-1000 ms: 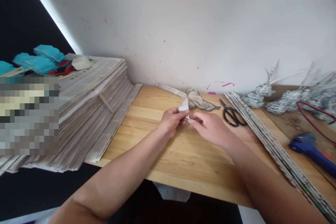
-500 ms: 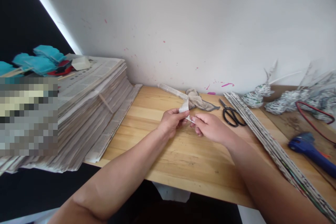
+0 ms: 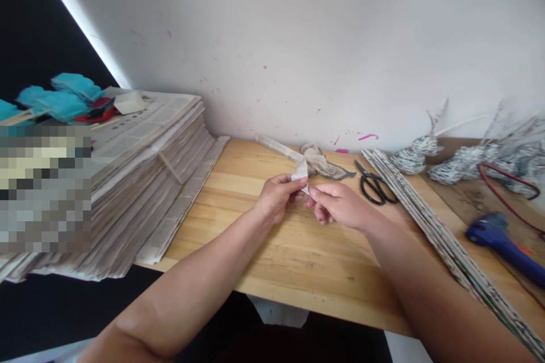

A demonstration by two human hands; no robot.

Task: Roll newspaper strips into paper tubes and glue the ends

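Observation:
My left hand (image 3: 281, 194) pinches a strip of newspaper (image 3: 300, 172) between thumb and fingers, above the middle of the wooden table. The strip's folded part rises from the pinch, and a long flat length runs back and left toward the wall. Close beside it, my right hand (image 3: 332, 202) is closed with thumb and forefinger on the strip's near corner; only a sliver of paper shows there. Behind the hands lies a crumpled beige cloth (image 3: 326, 162). Black-handled scissors (image 3: 374, 186) rest right of the cloth.
At left stands a tall stack of newspapers (image 3: 170, 142), topped by blue pieces (image 3: 76, 88) and a white block (image 3: 130, 102). A bundle of rolled paper sticks (image 3: 430, 227) lies at right. Beyond it are woven paper forms (image 3: 413, 156) and a blue glue gun (image 3: 498, 238).
My right fingers have moved slightly closer to the left hand, and less of the twisted paper end shows between them. The view has shifted a little.

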